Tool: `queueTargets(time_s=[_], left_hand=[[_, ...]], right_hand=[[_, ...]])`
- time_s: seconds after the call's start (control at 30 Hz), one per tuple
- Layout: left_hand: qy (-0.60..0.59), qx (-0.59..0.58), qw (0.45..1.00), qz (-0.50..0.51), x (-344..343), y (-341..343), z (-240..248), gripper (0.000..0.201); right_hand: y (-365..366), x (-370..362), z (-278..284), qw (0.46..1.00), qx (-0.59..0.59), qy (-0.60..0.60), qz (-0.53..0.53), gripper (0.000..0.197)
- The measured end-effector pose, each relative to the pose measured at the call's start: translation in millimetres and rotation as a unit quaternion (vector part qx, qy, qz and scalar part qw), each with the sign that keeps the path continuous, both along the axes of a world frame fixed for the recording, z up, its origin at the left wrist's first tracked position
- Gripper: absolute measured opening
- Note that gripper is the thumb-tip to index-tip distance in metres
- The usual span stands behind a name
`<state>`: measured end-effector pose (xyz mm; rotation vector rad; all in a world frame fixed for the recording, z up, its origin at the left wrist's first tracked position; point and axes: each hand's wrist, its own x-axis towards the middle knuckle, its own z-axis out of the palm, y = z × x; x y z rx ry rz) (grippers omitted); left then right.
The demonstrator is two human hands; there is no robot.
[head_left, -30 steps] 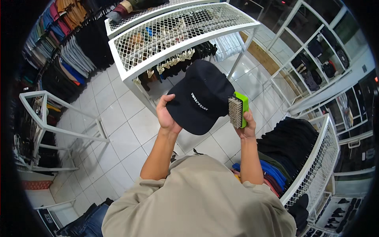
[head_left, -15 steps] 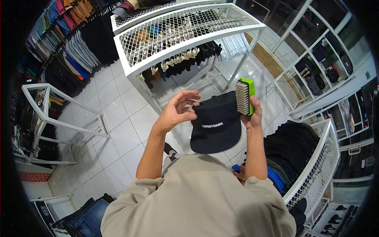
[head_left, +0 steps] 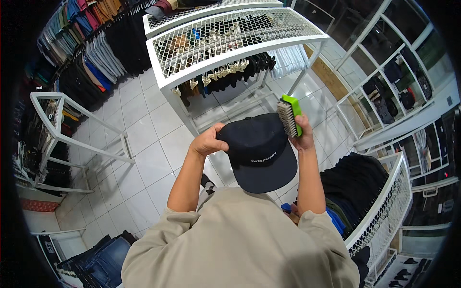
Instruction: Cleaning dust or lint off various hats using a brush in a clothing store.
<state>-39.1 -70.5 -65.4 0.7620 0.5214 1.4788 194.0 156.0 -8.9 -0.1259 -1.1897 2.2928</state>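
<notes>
A black baseball cap [head_left: 257, 149] with small white lettering on its front hangs before me, its brim pointing toward my chest. My left hand [head_left: 210, 140] grips the cap at its left side, thumb on the outer cloth and the other fingers partly hidden. In my right hand [head_left: 303, 134] is a scrubbing brush [head_left: 294, 108] with a bright green back and pale bristles facing left. The bristles are close beside the right side of the crown; I cannot tell whether they touch. Some right fingers are hidden behind the cap's edge.
A white mesh-topped rack [head_left: 240, 43] with hanging clothes stands ahead. Another white rack [head_left: 379, 201] of dark garments is close at my right. A white frame stand [head_left: 91, 139] is at left, and folded jeans [head_left: 103, 261] lie at lower left. White tiles [head_left: 149, 144] cover the floor.
My left hand has closed on the cap's left side from a spread pose. The cap has turned and its crown faces up more. The brush has tilted and shifted slightly left.
</notes>
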Motion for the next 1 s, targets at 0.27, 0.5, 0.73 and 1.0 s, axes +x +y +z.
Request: queueTargets(time_s=[0.27, 0.5, 0.73, 1.0], left_hand=[[0.183, -0.084, 0.971, 0.129, 31.0, -7.4, 68.5, 0.038], [0.185, -0.113, 0.964, 0.156, 58.9, 2.9, 63.4, 0.032], [0.234, -0.134, 0.949, 0.162, 57.6, 7.4, 56.2, 0.033], [0.207, -0.12, 0.956, 0.169, 68.1, 14.2, 62.3, 0.032]], right_hand=[[-16.5, -1.2, 24.3, 0.91, 0.325, -0.17, -0.191, 0.053], [-61.3, -17.8, 60.2, 0.796, 0.544, -0.194, -0.183, 0.064], [-65.4, -14.9, 53.6, 0.844, 0.489, -0.129, -0.179, 0.058], [-56.4, -2.4, 43.1, 0.823, 0.476, -0.166, -0.263, 0.056]])
